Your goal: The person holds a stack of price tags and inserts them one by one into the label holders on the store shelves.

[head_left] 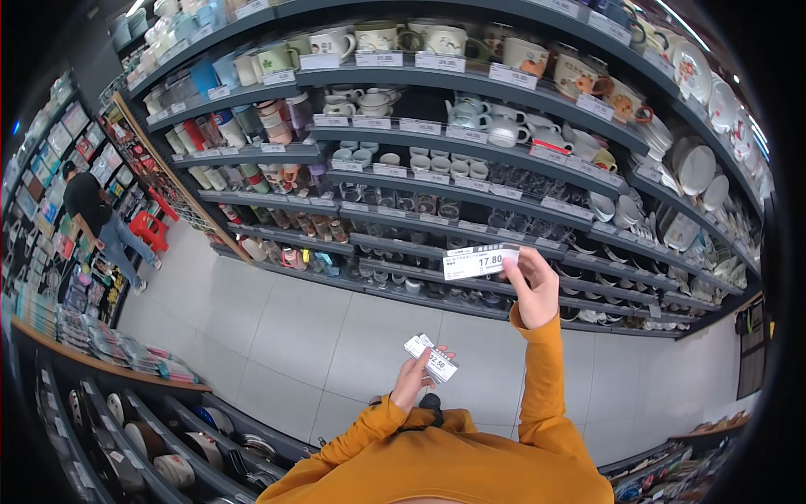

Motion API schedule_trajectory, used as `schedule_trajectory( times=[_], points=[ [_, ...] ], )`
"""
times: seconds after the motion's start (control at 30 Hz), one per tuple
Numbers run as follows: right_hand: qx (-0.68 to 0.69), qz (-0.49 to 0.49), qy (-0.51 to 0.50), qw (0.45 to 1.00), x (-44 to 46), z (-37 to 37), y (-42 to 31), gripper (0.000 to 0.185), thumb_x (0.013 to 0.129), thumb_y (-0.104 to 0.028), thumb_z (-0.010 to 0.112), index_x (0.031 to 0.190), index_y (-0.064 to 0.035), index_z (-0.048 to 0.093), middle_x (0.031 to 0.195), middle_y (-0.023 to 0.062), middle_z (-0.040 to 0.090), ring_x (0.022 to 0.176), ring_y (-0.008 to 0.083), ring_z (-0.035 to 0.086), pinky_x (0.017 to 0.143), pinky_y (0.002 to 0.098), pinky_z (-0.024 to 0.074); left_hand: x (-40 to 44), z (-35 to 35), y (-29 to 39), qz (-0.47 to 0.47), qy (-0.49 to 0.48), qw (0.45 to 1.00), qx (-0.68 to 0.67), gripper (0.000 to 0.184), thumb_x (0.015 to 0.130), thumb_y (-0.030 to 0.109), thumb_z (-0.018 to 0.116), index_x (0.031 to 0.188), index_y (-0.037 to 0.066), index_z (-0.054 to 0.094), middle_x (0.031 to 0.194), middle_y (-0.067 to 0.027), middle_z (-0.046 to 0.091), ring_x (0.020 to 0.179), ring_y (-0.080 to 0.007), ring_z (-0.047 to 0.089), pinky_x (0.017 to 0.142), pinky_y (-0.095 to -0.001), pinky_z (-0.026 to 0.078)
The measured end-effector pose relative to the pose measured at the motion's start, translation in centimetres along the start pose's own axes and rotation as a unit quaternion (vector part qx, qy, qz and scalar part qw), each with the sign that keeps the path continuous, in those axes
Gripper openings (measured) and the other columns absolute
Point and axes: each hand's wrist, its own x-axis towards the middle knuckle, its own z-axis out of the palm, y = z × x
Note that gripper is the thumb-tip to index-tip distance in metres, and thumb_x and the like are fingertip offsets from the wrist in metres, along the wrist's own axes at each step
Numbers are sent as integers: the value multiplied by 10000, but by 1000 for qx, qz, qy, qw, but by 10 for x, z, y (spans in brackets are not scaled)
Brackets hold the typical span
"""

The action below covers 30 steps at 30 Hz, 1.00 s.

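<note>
My right hand (536,286) is raised in front of the shelves, pinching a white price tag (474,262) by its right end. The tag reads 17.80 and has a dark strip along its top. Lower and nearer my body, my left hand (410,380) grips a small stack of price tags (433,359), the top one printed 32.50, with the thumb lying across it. Both hands are held away from the shelves, over the tiled floor in this view.
A long shelf unit (369,126) curves ahead with mugs (332,44), teapots (468,111), glasses and plates (697,170). A person in dark clothes (88,210) stands at the left by a red stool (149,230). Lower shelves with pans (144,438) stand at the left behind me. Grey tiles (290,336) cover the aisle.
</note>
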Motion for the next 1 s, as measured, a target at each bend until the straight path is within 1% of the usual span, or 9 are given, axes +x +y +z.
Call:
schedule_trajectory(
  times=[0.27,0.37,0.4,0.5,0.53,0.67,0.77,0.87,1.0],
  points=[
    [-60,17,-65,996,10,82,24,120,871,-62,664,929,27,610,889,48,640,830,104,606,770,236,476,-4,-69,31,5,-8,1000,-27,432,1018,356,351,1261,52,538,1139,-49,659,857,-50,618,584,-175,411],
    [-95,-25,-62,993,7,130,50,124,866,-74,674,901,34,625,885,54,641,813,105,602,758,241,482,-3,-120,53,19,-34,999,-22,434,1018,344,344,1279,47,524,1152,-60,649,887,-70,621,605,-187,431],
    [-125,-19,-57,990,5,146,65,134,861,-82,683,907,36,639,858,51,642,797,102,603,749,243,489,-5,-139,65,23,-41,999,-20,432,1018,336,344,1290,47,514,1164,-65,642,903,-81,623,617,-193,441],
    [-77,68,-50,993,5,204,116,192,859,-97,689,1004,18,637,871,65,653,792,101,618,746,241,498,-21,-204,101,32,-44,998,-8,422,1015,303,355,1324,43,475,1202,-81,618,949,-115,627,653,-215,471],
    [-108,66,-67,990,12,224,121,220,865,-104,684,1049,4,632,879,68,658,804,103,622,743,241,499,-25,-221,112,38,-44,998,-11,420,1014,291,360,1336,41,461,1215,-86,610,964,-126,628,666,-223,480],
    [-104,5,-111,988,59,308,112,271,871,-52,638,1140,-34,617,904,102,675,834,139,648,765,267,517,-50,-289,154,68,-9,998,-12,413,1008,250,389,1354,29,436,1231,-106,601,980,-136,627,687,-238,496],
    [-182,-41,-115,976,99,356,103,210,875,-82,630,1074,-24,655,848,141,691,795,187,672,754,290,520,-58,-328,166,90,32,995,-27,413,1008,252,391,1353,32,445,1231,-105,603,990,-129,623,680,-233,490],
    [-211,-86,-108,968,142,386,112,152,876,-122,634,973,-11,671,811,130,695,779,212,682,730,299,522,-61,-346,179,86,48,994,-42,412,1005,251,396,1353,37,453,1228,-100,607,999,-124,619,676,-226,483],
    [-228,-115,-94,962,212,403,138,100,847,-56,635,926,5,634,828,126,680,767,239,675,708,319,531,-45,-359,192,81,45,994,-62,421,1005,251,402,1365,38,442,1238,-98,601,1007,-124,616,678,-225,478]
  ],
)
